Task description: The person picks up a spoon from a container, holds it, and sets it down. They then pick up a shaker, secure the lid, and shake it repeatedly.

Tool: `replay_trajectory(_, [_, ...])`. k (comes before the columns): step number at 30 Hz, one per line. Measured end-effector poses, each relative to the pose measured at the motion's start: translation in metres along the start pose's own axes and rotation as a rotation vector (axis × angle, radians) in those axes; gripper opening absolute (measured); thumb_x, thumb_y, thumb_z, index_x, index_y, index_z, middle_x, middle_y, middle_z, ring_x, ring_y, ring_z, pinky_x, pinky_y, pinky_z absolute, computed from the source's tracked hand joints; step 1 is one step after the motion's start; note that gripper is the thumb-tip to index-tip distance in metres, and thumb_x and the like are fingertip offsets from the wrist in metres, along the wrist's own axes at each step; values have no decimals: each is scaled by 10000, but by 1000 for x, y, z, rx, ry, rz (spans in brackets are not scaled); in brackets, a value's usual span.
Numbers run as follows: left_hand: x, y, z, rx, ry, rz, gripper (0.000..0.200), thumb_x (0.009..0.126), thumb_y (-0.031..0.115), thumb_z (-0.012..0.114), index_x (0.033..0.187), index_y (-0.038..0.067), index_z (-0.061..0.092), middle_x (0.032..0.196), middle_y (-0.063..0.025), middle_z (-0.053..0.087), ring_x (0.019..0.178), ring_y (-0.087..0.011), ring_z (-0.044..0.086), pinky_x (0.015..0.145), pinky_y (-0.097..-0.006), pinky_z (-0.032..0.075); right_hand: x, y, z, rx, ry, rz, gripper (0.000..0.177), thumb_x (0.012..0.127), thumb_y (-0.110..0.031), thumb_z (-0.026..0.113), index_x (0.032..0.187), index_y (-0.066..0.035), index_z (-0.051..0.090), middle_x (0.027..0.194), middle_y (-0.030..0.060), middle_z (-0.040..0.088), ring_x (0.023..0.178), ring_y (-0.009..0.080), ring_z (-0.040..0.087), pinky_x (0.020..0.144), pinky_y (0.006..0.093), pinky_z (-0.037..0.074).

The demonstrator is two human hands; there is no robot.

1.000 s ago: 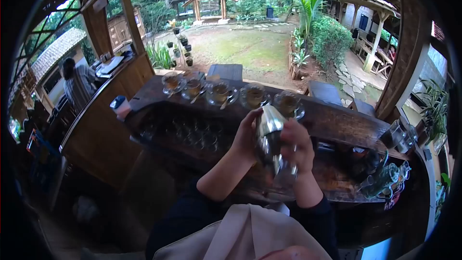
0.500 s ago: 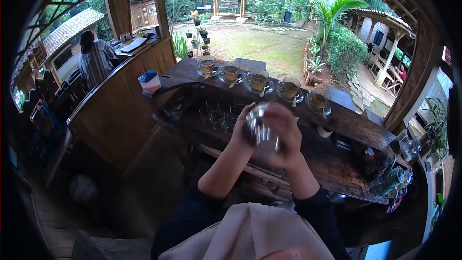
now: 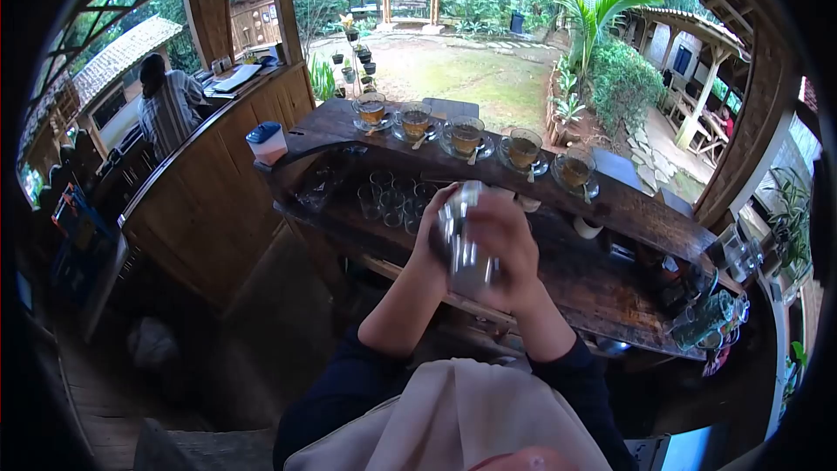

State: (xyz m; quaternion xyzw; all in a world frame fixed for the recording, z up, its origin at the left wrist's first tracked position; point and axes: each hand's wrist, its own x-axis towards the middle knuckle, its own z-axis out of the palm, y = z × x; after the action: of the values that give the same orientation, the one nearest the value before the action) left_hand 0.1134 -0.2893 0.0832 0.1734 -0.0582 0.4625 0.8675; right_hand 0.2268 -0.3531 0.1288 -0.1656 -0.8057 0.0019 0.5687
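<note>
A shiny metal cocktail shaker [image 3: 465, 249] is held between both hands above the near side of the dark wooden counter [image 3: 593, 283]. My left hand [image 3: 432, 231] is wrapped round its left side. From the right, my right hand [image 3: 508, 249] closes over it, with the fingers blurred by motion. Beyond the hands, several glass cups of amber drink stand in a row on saucers with spoons, among them a middle cup [image 3: 466, 133] and the rightmost cup [image 3: 575, 169]. Clear empty glasses [image 3: 392, 201] stand in the recessed part of the counter, left of my hands.
A blue-lidded container [image 3: 267, 142] sits at the counter's left end. Glass bottles or jars [image 3: 708, 327] and a clear jug [image 3: 739, 257] are at the right end. A person in a striped shirt [image 3: 172, 109] is at the wooden desk [image 3: 218, 183] on the left.
The shaker stays in both hands and has shifted only slightly, still blurred. The view has moved a little; the cups and glasses stand as before.
</note>
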Motion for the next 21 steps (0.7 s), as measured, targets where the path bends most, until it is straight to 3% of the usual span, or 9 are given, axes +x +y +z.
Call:
replay_trajectory(3, [-6, 1, 13, -78, -54, 24, 444, 896, 394, 451, 1122, 24, 543, 995, -144, 631, 909, -247, 627, 804, -388, 524, 16, -1, -6, -18, 59, -24, 532, 590, -302, 776, 1009, -36, 584, 1101, 169, 553, 1078, 363, 513, 943, 472, 391])
replay_trajectory(7, [-20, 11, 54, -129, -225, -139, 545, 892, 437, 488, 1271, 52, 419, 1228, -229, 484, 1096, -330, 534, 891, -416, 489, 15, -61, -5, -197, 50, -711, 319, 700, -229, 681, 1012, -227, 613, 1101, -45, 572, 1087, 244, 531, 970, 512, 346])
replay_trajectory(9, [-11, 8, 50, 333, -916, 326, 649, 845, 480, 557, 1390, 253, 287, 1426, -194, 252, 1233, -421, 374, 926, -544, 439, 21, -52, -6, -200, 101, -908, 294, 715, -234, 671, 1003, -236, 611, 1100, -71, 569, 1068, 223, 541, 975, 527, 333])
replay_trajectory(10, [-15, 11, 49, 326, -788, 292, 618, 855, 448, 556, 1381, 245, 302, 1438, -184, 229, 1233, -424, 371, 919, -540, 447, 22, -48, -5, -205, 158, -1097, 269, 730, -238, 661, 994, -246, 609, 1099, -96, 567, 1049, 202, 551, 981, 543, 321])
replay_trajectory(13, [-7, 26, 26, 91, -298, 39, 427, 907, 330, 495, 1258, 89, 460, 1298, -157, 462, 1135, -295, 512, 901, -393, 485, 8, -29, -10, 60, -82, -56, 395, 696, -240, 675, 1079, -183, 595, 1135, 45, 556, 1066, 264, 531, 950, 491, 366])
replay_trajectory(14, [-1, 25, 6, 23, -201, 48, 411, 889, 354, 492, 1169, 53, 506, 1137, -142, 550, 1004, -279, 571, 828, -385, 512, 12, -6, 0, -164, -35, -166, 422, 678, -268, 684, 1071, -136, 604, 1137, 131, 542, 1109, 294, 500, 940, 490, 367])
replay_trajectory(15, [6, 22, -10, -45, -104, 56, 422, 871, 377, 488, 1080, 16, 553, 976, -127, 638, 874, -263, 629, 755, -376, 539, 15, 4, 17, 69, 145, 209, 383, 667, -288, 681, 1008, -123, 630, 1153, 156, 533, 1136, 320, 483, 963, 519, 328])
replay_trajectory(17, [5, 21, -3, -67, 72, 138, 395, 866, 377, 489, 1070, 48, 567, 998, -126, 633, 859, -260, 631, 783, -411, 528, 21, -3, 15, 114, 252, 330, 352, 669, -259, 680, 998, -140, 636, 1168, 153, 531, 1149, 322, 483, 974, 557, 293])
replay_trajectory(21, [-25, 21, 62, -42, -43, 12, 552, 855, 450, 519, 1218, 39, 458, 1146, -207, 545, 996, -331, 585, 792, -434, 529, 6, -35, -7, -139, -157, -432, 298, 715, -230, 687, 1006, -221, 625, 1177, 18, 554, 1142, 255, 510, 969, 588, 295])
